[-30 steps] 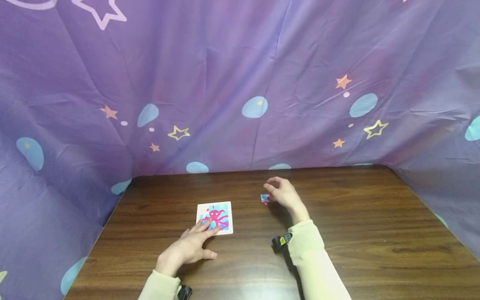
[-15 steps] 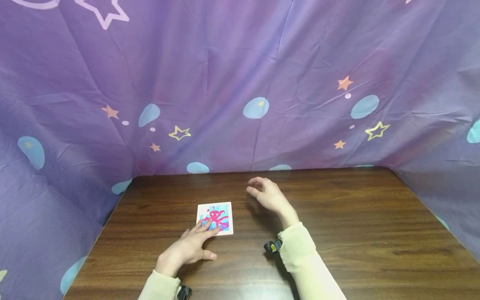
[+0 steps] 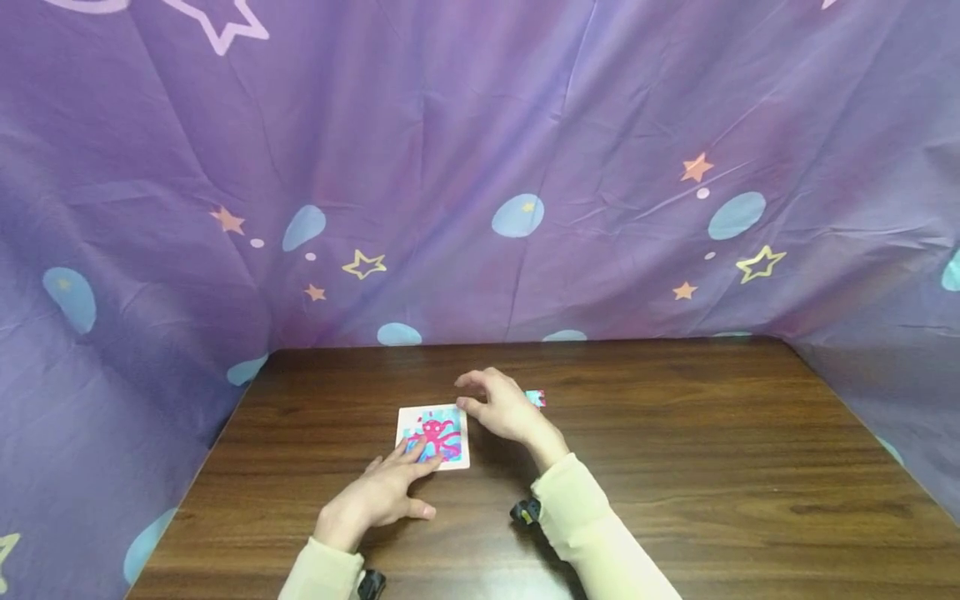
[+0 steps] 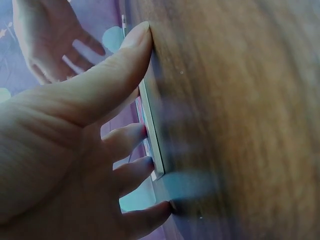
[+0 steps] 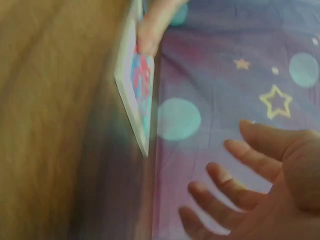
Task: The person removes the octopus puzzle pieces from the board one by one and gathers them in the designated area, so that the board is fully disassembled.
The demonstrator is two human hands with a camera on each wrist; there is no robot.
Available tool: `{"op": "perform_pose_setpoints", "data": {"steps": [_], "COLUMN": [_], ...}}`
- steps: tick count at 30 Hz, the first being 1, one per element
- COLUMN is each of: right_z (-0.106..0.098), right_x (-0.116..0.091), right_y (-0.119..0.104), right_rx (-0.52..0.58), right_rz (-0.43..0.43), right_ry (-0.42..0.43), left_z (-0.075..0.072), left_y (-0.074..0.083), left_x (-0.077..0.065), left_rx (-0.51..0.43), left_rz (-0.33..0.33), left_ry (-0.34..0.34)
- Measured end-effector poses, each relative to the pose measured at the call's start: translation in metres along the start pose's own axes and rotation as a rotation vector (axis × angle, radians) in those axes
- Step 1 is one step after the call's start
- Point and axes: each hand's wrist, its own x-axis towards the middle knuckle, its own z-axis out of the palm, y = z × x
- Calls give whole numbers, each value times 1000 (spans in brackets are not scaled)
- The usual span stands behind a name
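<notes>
A small square jigsaw puzzle (image 3: 453,421) with a white frame and a pink octopus on blue lies left of the table's middle. My left hand (image 3: 378,497) rests its spread fingertips on the puzzle's lower part and hides some of the picture. In the left wrist view the puzzle's edge (image 4: 154,140) shows beside those fingers. Near the puzzle's upper right corner hovers my right hand (image 3: 506,408), its fingers loosely bent and holding nothing. Just behind it lies a loose blue and pink puzzle piece (image 3: 536,398), partly hidden by the hand.
The brown wooden table (image 3: 712,467) runs back to a purple curtain (image 3: 450,167) printed with stars and blue ovals. More curtain hangs at the left and right sides. A small black camera (image 3: 525,512) sits at my right wrist.
My right hand has moved left from beside the loose piece to the puzzle's upper right corner. The piece has come back into sight behind it. The left hand stays on the puzzle.
</notes>
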Motion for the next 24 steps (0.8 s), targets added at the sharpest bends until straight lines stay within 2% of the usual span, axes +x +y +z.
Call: {"op": "perform_pose_setpoints", "data": {"steps": [3, 7, 13, 16, 20, 24], "right_z": [9, 18, 33, 42, 51, 55], "right_x": [-1, 4, 23, 32, 39, 42], "right_y": [-4, -9, -16, -19, -18, -18], "right_rx": [-5, -29, -96, -163, -239, -228], "right_rz": [-44, -55, -80, -87, -17, 50], "right_ry": [-48, -122, -272, -323, -349, -365], "left_z": [3, 2, -6, -6, -3, -2], "left_y": [-1, -1, 0, 1, 1, 1], "left_x": [1, 2, 2, 0, -2, -2], "left_rx": [-2, 3, 40, 42, 21, 15], "left_rz": [3, -7, 6, 17, 33, 35], "left_ry": [-9, -21, -2, -6, -8, -10]}}
